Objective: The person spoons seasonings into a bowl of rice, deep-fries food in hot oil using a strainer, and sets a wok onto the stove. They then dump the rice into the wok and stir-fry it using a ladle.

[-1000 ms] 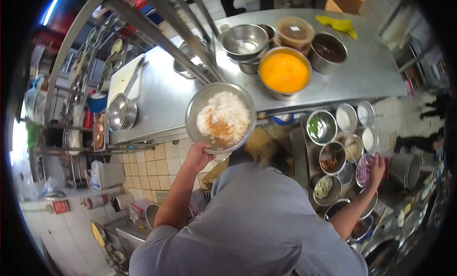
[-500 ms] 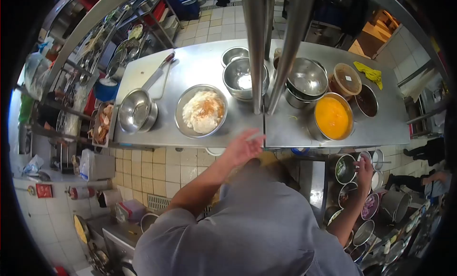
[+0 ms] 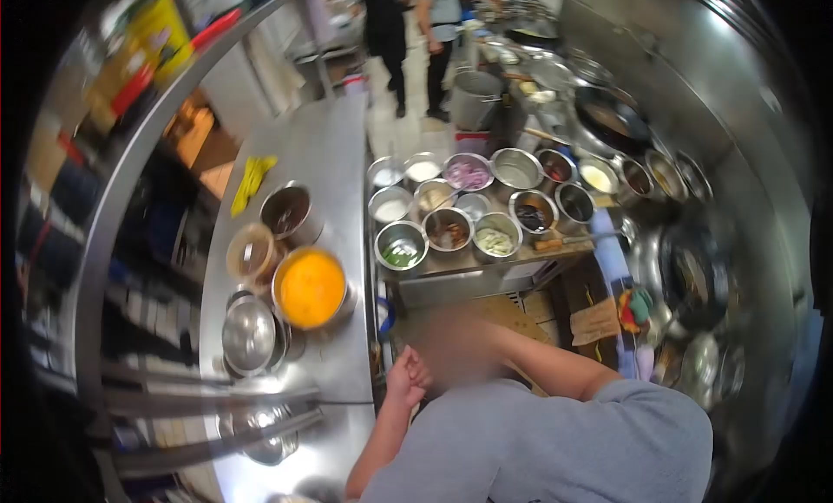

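Left hand (image 3: 408, 377): centre of the frame, low, just beside the right edge of the desk (image 3: 343, 169); fingers curled in, narrow; no held item visible. Right hand: lost in the blur at centre; its state cannot be told; forearm (image 3: 555, 360) bent inward from lower right.

Pot of orange liquid (image 3: 310, 288): upright on the desk, left of centre, the nearest filled vessel to the left hand, apart from it. Beside it, a round tub with brown contents (image 3: 253, 253) and a pot of dark liquid (image 3: 291, 212). Below these, a steel bowl (image 3: 249, 334). Above, a yellow cloth (image 3: 252, 184), crumpled.

Upper centre: grouped steel containers, among them one of purple pieces (image 3: 468, 171), one of green contents (image 3: 402, 245), one of pale green slices (image 3: 497, 236). Far right: a dark wok (image 3: 694, 273). Top: two people, standing.
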Demonstrator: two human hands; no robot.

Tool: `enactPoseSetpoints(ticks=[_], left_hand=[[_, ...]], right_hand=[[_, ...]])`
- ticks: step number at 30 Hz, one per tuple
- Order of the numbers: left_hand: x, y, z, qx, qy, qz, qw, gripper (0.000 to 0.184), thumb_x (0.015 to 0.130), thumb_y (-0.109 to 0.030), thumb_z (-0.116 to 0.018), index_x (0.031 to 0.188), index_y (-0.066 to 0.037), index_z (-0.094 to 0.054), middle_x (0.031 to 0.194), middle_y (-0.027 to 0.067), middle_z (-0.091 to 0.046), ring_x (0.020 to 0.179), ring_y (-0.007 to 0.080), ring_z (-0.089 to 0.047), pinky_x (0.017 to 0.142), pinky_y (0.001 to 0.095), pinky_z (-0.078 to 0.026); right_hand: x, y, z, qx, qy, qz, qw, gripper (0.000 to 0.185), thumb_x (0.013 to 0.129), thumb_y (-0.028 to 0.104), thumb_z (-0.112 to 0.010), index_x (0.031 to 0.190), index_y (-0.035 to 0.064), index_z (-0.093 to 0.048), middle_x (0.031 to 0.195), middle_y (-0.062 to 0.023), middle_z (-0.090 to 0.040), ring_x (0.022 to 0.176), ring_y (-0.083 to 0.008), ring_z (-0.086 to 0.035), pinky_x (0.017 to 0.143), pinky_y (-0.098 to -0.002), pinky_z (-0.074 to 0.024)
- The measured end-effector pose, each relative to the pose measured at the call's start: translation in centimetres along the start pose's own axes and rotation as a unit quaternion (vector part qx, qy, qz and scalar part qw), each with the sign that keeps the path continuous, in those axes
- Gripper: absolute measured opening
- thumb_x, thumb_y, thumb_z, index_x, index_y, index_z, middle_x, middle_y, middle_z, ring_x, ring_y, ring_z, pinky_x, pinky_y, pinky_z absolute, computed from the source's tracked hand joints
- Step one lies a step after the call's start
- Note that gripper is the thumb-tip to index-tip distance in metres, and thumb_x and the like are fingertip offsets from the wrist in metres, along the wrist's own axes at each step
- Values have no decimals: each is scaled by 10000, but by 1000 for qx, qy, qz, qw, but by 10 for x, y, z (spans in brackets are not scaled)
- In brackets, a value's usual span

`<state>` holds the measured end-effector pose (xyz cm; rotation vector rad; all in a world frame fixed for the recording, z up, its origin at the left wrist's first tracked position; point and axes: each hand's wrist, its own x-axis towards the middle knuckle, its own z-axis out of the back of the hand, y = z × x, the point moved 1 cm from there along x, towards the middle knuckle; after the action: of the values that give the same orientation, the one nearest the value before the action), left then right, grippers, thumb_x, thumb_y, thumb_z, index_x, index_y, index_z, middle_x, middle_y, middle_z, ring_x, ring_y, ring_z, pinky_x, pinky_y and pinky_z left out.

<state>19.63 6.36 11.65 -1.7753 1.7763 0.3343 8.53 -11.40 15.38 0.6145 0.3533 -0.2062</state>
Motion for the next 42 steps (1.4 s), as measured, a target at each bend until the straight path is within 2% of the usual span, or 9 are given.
enactPoseSetpoints(ticks=[11,14,15,17,24,26,33,37,42], left_hand=[[80,44,36,381,-27,27,924,202,968,-291,-474,882,-119,-538,651,-13,-485,512,105,-409,482,257,-344],[110,61,112,754,28,70,653,231,933,-279,-498,930,-66,-588,770,54,-590,671,162,-582,601,281,-467],[142,53,178,922,198,-14,333,238,919,-242,-506,947,-25,-601,797,86,-619,702,175,-610,594,305,-484],[153,54,224,910,387,-54,137,266,910,-246,-521,1027,-21,-604,842,130,-656,744,208,-628,635,346,-501],[75,166,142,791,9,144,595,296,904,-290,-553,974,-18,-646,868,132,-679,803,219,-631,718,343,-482],[73,188,143,871,80,57,481,300,905,-284,-567,969,-1,-645,871,112,-680,748,184,-628,676,325,-485],[125,205,112,799,45,165,576,310,879,-273,-601,1022,0,-639,929,134,-692,777,243,-662,767,355,-510],[159,211,15,942,205,58,258,347,852,-335,-613,1071,-71,-665,1019,152,-685,906,284,-674,816,385,-515],[246,279,-146,901,370,-141,180,346,787,-298,-669,1061,-87,-660,1108,175,-632,1032,340,-595,873,426,-487]], right_hand=[[-166,-42,-76,206,-346,-103,909,235,836,269,-549,918,95,-684,890,-141,-677,844,-363,-632,735,-459,-491],[-202,-44,-125,239,-330,-181,895,267,843,280,-523,943,98,-691,899,-141,-682,851,-365,-636,755,-450,-498],[-202,-60,-164,183,-275,-236,914,276,848,281,-508,935,92,-690,901,-148,-680,851,-372,-632,755,-451,-497],[-208,-76,-249,170,-224,-303,911,291,854,278,-485,929,83,-687,918,-161,-675,862,-377,-629,757,-453,-497],[-347,-1,-360,297,-170,-417,842,318,857,283,-492,1048,120,-689,1018,-149,-675,940,-350,-633,822,-438,-491],[-360,2,-379,294,-182,-439,829,321,862,287,-490,1057,129,-690,1020,-145,-675,946,-350,-631,832,-435,-487],[-356,-14,-356,311,-292,-445,787,305,882,307,-539,1086,134,-685,1040,-155,-667,986,-339,-620,854,-426,-482],[-352,-1,-285,317,-325,-440,775,311,886,305,-543,1086,106,-674,1015,-169,-667,967,-338,-623,837,-426,-486],[-334,-23,-340,353,-447,-430,700,323,886,319,-533,1059,80,-663,996,-186,-663,950,-364,-620,821,-437,-484]])
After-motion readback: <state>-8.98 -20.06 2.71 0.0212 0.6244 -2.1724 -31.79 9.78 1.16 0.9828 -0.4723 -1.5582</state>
